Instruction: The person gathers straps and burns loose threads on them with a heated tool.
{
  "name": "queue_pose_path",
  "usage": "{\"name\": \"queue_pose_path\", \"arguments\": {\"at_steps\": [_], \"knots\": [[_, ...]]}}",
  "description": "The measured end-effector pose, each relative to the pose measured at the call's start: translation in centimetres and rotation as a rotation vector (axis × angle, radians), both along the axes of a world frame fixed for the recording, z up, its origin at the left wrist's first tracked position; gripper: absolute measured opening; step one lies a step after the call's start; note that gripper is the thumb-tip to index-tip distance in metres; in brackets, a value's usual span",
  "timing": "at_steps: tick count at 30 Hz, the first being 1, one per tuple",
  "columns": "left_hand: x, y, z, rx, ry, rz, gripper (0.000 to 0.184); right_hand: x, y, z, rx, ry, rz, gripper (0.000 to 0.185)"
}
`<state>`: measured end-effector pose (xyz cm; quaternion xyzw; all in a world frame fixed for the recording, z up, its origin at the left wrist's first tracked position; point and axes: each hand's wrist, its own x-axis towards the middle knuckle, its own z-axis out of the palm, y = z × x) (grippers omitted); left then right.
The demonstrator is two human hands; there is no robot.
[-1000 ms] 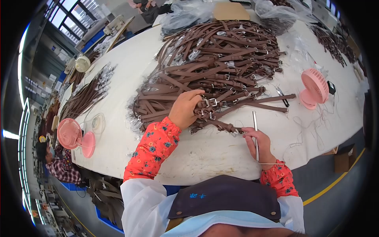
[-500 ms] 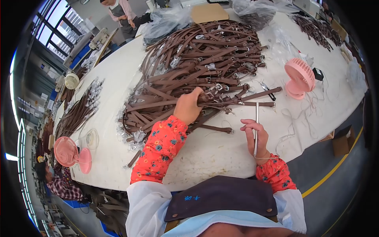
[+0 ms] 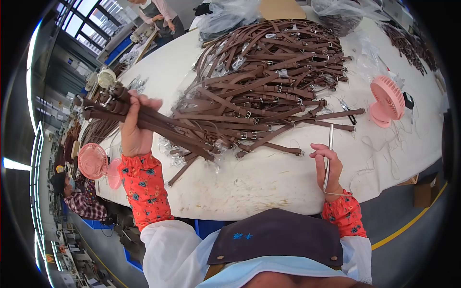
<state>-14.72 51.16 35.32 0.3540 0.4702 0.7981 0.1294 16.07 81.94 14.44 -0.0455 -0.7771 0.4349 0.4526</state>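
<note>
We hold the straps [image 3: 169, 127] above the left side of the counter [image 3: 249, 187], our left hand [image 3: 137, 132] wrapping its fingers [image 3: 152, 102] round them; ends snagging on the pile [image 3: 288, 67] could pull some loose. Our right hand [image 3: 334, 174] loosely holds a rod [image 3: 329, 156].

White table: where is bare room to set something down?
On the white table, a clear patch lies between the strap pile and dark apron, left of the right hand; another borders the pile's upper left. The pile crowds the middle; loose threads lie near the right-side pink fan.
</note>
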Motion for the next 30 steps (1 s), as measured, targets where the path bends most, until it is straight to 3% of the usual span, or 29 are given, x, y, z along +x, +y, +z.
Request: {"name": "queue_pose_path", "arguments": {"at_steps": [1, 7, 10, 12, 15, 17, 20, 23, 26, 29, 30], "knots": [[-0.2, -1.2, 0.8, 0.048, 0.032, -0.062, 0.017, 0.0, 0.0, -0.1, 0.002, -0.005, -0.001, 0.007], [1.8, -6.2, 5.4, 0.085, 0.232, 0.174, 0.015, 0.0, -0.1, 0.2, 0.013, -0.03, -0.013, 0.005], [2.0, -8.7, 5.9, -0.159, 0.571, 0.456, 0.017, -0.1, -0.2, 0.0, -0.012, -0.037, -0.006, 0.005], [-2.1, -12.1, 3.1, -0.51, 1.059, 1.045, 0.022, 0.1, -0.2, -0.1, -0.031, -0.048, -0.003, 0.005], [1.8, -8.4, 2.2, -0.672, 0.667, 0.683, 0.029, -0.1, -0.2, -0.2, -0.024, -0.054, 0.004, 0.005], [3.5, -4.6, 1.5, -0.965, 1.12, 0.584, 0.041, 0.0, -0.1, -0.2, 0.012, -0.049, -0.004, 0.005], [1.4, -3.4, -3.5, -1.12, 1.156, 0.279, 0.034, -0.1, 0.0, -0.1, 0.024, -0.041, 0.006, 0.005], [0.3, -3.4, -9.1, -1.238, 1.384, 0.128, 0.015, -0.1, -0.1, 0.2, 0.033, -0.055, 0.0, 0.005], [0.5, -2.7, -12.5, -1.176, 1.504, 0.055, 0.018, -0.2, 0.0, 0.2, 0.05, -0.054, -0.008, 0.005], [-0.2, -2.0, -15.3, -1.287, 1.484, -0.012, 0.028, -0.1, -0.1, 0.3, 0.045, -0.065, -0.007, 0.006], [-0.4, -1.5, -15.9, -1.249, 1.404, 0.005, 0.046, -0.1, -0.1, 0.4, 0.047, -0.063, -0.002, 0.006]]}}
